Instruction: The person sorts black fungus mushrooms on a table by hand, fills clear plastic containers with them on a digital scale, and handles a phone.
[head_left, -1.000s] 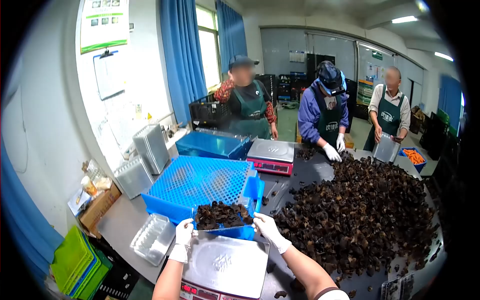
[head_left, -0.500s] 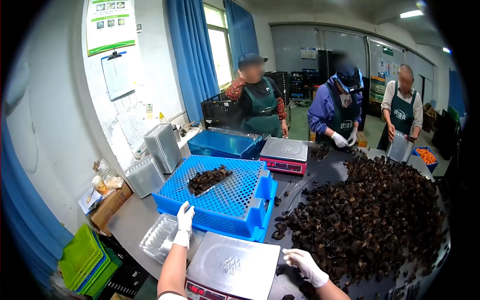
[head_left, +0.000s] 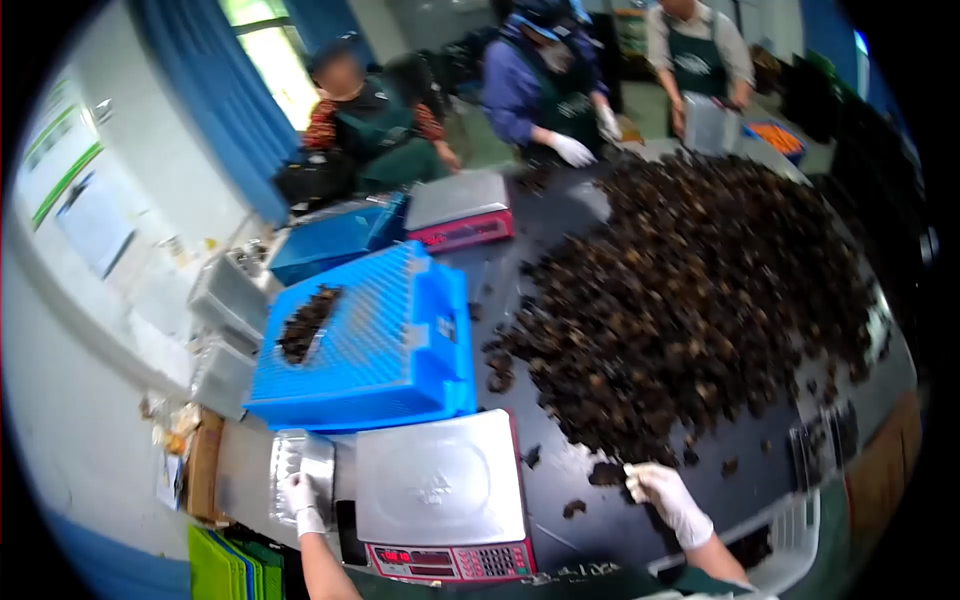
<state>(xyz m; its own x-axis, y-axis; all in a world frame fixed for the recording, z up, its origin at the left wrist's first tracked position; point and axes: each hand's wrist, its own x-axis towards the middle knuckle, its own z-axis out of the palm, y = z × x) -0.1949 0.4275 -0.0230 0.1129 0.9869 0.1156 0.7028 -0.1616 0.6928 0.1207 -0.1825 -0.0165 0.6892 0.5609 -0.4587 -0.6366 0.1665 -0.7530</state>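
One gloved left hand down in clear ribbed tray, grip impossible to tell; right hand at near edge of crinkled brown-black heap, fingers bent by loose piece, hold unclear. Between hands, smooth metal-topped scale on dark table. Beyond, filled tray atop perforated blue crate; across table, three people in green aprons, near blue curtain and bright window.

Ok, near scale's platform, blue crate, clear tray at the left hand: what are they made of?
Scale platform: satin metal, possibly stainless steel, from its soft grey sheen.
Blue crate: likely plastic, semi-gloss; even colour, moulded-looking side.
Clear tray: probably thin, shiny plastic; see-through with bright glints.
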